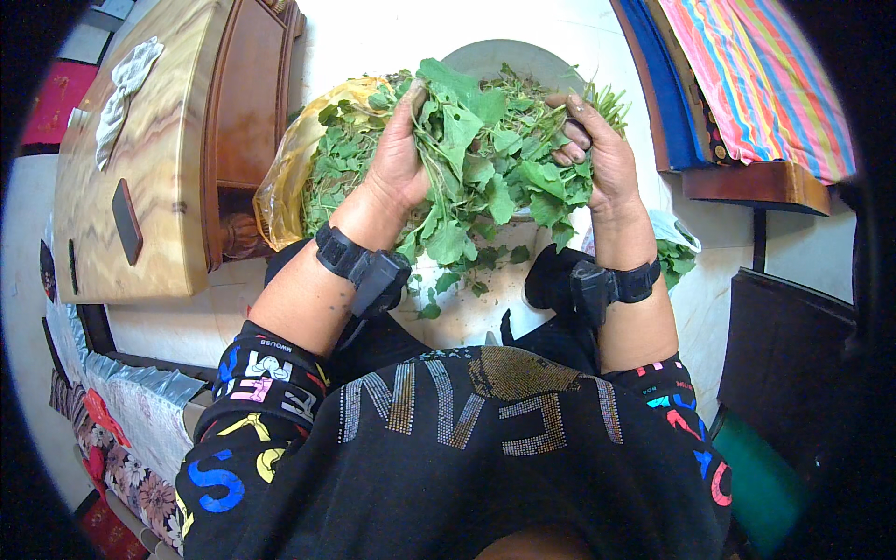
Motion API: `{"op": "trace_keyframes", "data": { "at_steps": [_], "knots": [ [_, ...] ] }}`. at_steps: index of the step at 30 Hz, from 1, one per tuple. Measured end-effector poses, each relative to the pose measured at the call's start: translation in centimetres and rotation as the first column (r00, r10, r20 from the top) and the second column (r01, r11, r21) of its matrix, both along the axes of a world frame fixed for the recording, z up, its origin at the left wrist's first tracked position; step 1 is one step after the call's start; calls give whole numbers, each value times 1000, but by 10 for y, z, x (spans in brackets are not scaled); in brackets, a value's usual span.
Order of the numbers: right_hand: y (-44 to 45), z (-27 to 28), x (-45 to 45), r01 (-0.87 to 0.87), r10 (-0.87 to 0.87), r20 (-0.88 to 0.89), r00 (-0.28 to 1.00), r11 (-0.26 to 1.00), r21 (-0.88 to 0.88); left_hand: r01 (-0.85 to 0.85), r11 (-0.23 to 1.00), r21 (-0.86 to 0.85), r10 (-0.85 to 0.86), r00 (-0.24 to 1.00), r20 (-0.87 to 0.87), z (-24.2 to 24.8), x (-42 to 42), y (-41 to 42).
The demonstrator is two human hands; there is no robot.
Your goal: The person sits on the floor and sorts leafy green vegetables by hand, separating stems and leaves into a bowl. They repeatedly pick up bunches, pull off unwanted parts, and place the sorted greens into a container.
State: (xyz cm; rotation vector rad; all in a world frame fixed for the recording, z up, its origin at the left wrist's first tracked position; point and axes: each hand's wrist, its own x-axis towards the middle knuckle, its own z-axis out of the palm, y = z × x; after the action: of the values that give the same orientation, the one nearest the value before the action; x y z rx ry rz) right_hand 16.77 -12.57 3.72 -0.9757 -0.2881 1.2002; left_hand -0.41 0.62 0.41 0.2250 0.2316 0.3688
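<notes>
My left hand [400,155] grips leafy green stalks [448,133], their broad leaves hanging down in front of me. In my right hand [607,157] is a bunch of greens with its stem ends [610,105] sticking out past the thumb and its leaves drooping below. Soil darkens the fingertips of both hands. Behind and between them lies a heap of greens [521,105] in front of a round grey basin [507,56]. A yellow plastic bag [280,182], open and full of greens, sits beyond my left forearm.
On the left stands a marble-topped wooden table [161,210] with a white cloth [126,87] and a dark phone-like slab [127,222]. To the right is wooden furniture under a striped cloth [770,84]. A bag of greens [673,255] rests by my right forearm. Fallen leaves [448,281] are below my hands.
</notes>
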Motion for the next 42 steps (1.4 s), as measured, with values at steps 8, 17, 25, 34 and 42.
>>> {"op": "trace_keyframes", "data": {
  "at_steps": [8, 17, 25, 34, 42],
  "knots": [
    [0, -2, -2, -44, 50, -81, 995, 996, 78, 128, 963, 236, -60, 960, -274, 1, -1, -1],
    [5, -1, -22, -123, 124, -81, 989, 992, 20, 125, 795, 593, 73, 951, -299, 11, 6, -34],
    [2, 8, -5, 348, -266, 771, 579, 935, 61, 116, 875, 471, 112, 897, -428, 17, -3, -16],
    [1, -4, -6, -175, -35, 984, -176, 985, 4, 171, 866, 469, 22, 926, -378, 16, -3, -13],
    [0, 0, -13, -16, -2, 975, -220, 1000, -2, 214, 822, 529, 18, 917, -399, 16, -3, -12]
  ]
}}
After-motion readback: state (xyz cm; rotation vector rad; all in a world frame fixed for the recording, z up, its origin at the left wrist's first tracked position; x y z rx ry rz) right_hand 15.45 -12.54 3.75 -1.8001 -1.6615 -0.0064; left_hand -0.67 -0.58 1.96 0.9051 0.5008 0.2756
